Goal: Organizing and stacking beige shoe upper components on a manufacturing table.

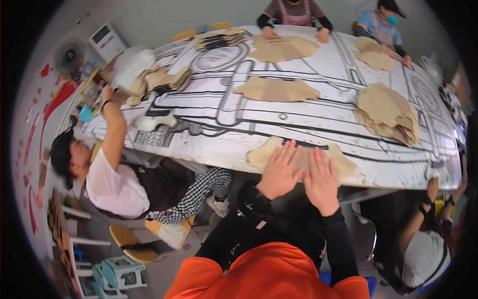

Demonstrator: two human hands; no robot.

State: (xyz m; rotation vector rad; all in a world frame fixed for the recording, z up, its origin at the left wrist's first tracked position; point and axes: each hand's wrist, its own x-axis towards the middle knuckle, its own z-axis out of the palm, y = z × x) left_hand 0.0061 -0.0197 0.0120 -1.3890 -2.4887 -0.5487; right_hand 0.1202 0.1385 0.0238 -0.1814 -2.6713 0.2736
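A beige cloth piece (260,153) with a darker tan middle and a black strip along its far edge lies at the near edge of the table. Flat on its middle rests my left hand (280,172), fingers stretched out. My right hand (321,182) lies beside it, also flat with fingers extended, the thumbs close together. Neither hand grips anything. Farther in, a similar cloth piece (254,89) is spread by itself. A stack of beige cloth pieces (383,107) stands to the right.
The long table (194,144) has a black-and-white printed cover. Co-workers sit around it, two at the far side handling beige cloth (284,48). At left a person reaches near a cloth pile (167,79). A chair (132,244) and stools (119,274) stand lower left.
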